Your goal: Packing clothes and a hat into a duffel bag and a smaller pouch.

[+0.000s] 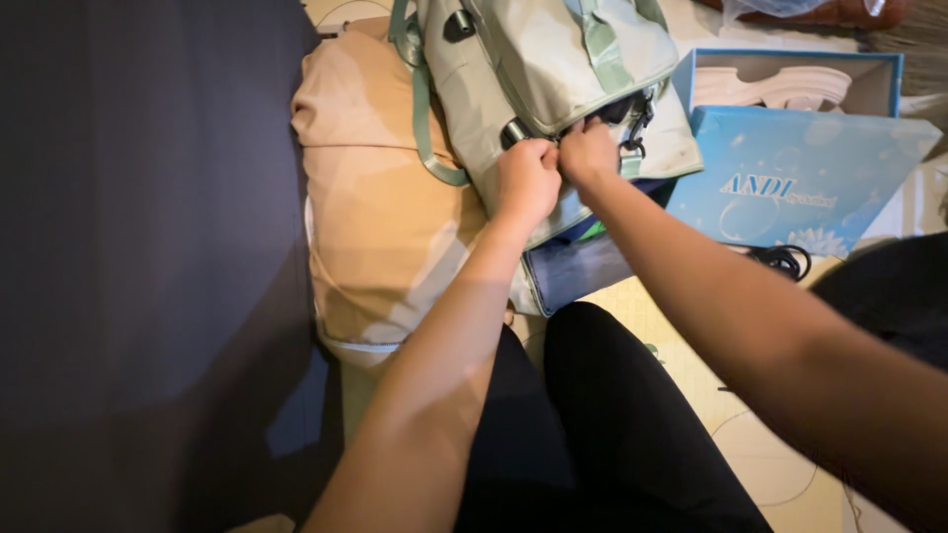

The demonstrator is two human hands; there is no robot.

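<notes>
Legs: black trouser legs (602,424) of the person fill the near middle, over a pale patterned floor (770,464).
Dark cloth: large dark navy fabric surface (148,247) covers the whole left side, from near edge to far edge.
Left hand: left hand (526,181) is curled into a fist, fingers pinched on the lower edge of the pale sage-green fabric backpack (553,69), close by a dark buckle; what exactly it pinches is hidden by the knuckles.
Right hand: right hand (588,150) is closed too, touching the left one, its fingertips tucked into the dark opening along the backpack's zip line; I cannot tell what it grips there.
Backpack place: it lies flat at the far middle, half on the tan cushion, its green webbing strap (425,118) looping over the cushion's top.
Cushion: soft peach-tan fabric cushion (375,217) lies just beside the dark cloth's right edge.
Under the bag: blue-grey fabric piece (578,271) sticks out from the backpack's near edge.
Box: light blue cardboard shoebox lid (800,178) lies to the right, just beside the backpack; behind it the open blue box (790,84) holds a cream-white chunky shoe (780,89).
Cord: black coiled cord (785,262) lies at the lid's near edge.
</notes>
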